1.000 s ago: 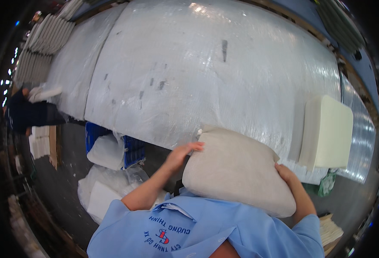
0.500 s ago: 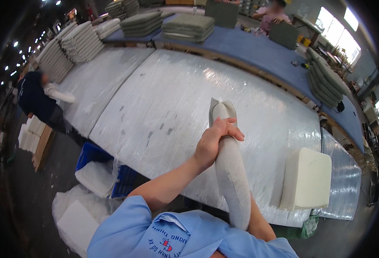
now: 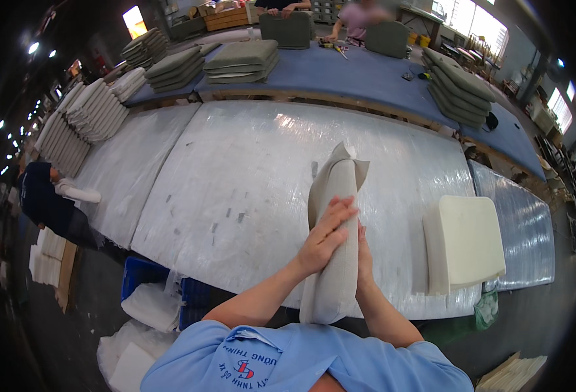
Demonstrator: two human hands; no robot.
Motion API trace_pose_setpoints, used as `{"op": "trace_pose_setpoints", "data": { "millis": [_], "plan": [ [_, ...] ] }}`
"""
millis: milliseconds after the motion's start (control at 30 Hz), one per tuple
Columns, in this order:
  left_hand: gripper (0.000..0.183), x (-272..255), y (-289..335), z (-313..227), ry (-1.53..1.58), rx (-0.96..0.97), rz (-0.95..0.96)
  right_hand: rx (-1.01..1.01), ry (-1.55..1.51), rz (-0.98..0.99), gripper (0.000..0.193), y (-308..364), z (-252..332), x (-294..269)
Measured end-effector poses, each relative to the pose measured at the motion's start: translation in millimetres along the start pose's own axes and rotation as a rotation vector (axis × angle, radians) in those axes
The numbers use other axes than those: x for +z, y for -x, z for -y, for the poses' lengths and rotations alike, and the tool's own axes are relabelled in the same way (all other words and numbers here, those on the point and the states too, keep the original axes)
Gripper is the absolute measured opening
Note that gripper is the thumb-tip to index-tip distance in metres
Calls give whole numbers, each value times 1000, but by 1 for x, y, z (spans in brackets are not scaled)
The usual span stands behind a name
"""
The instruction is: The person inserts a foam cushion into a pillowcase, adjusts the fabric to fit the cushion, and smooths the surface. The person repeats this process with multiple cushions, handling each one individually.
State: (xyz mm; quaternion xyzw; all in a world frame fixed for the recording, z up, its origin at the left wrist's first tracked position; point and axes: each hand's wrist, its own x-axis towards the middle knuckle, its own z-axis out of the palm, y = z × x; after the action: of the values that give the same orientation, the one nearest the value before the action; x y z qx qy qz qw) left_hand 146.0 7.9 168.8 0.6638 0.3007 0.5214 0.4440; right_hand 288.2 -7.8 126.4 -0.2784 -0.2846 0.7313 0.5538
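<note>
A light grey fabric-covered seat cushion [image 3: 340, 281] stands on its narrow edge in front of my chest, its loose cover flaps [image 3: 348, 160] pointing away from me. My left hand [image 3: 327, 238] lies against its left side, with the fingers reaching over the edge band. From the opposite side my right hand [image 3: 364, 258] presses on it; part of that hand is hidden behind the cushion. The cushion is squeezed between the two hands. Beneath it is a table [image 3: 249, 170] wrapped in clear plastic film.
To the right lies a cream foam pad [image 3: 468, 242]. Grey cushions are stacked on the blue table [image 3: 340, 72] beyond, where two people work. At the left a person in dark clothes [image 3: 39, 196] handles a white piece. A blue crate [image 3: 134, 274] with white padding stands below the table's near edge.
The cushion has turned more upright and its far end has opened into pointed flaps. My left hand has slid down nearer to me; my right hand has come into view beside it.
</note>
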Motion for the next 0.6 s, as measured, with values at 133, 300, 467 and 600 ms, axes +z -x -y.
{"op": "trace_pose_setpoints", "data": {
  "millis": [133,300,467,600],
  "plan": [
    [67,5,-4,14,126,-127,-76,-125,214,-4,82,13,16,8],
    [70,-3,-2,28,157,-210,-126,-195,264,23,83,17,15,15],
    [67,-5,-5,35,318,-292,-178,-279,296,23,74,-5,-4,-4],
    [70,-9,-13,41,458,-405,-249,-300,334,-21,66,-26,-28,-23]
  ]
}}
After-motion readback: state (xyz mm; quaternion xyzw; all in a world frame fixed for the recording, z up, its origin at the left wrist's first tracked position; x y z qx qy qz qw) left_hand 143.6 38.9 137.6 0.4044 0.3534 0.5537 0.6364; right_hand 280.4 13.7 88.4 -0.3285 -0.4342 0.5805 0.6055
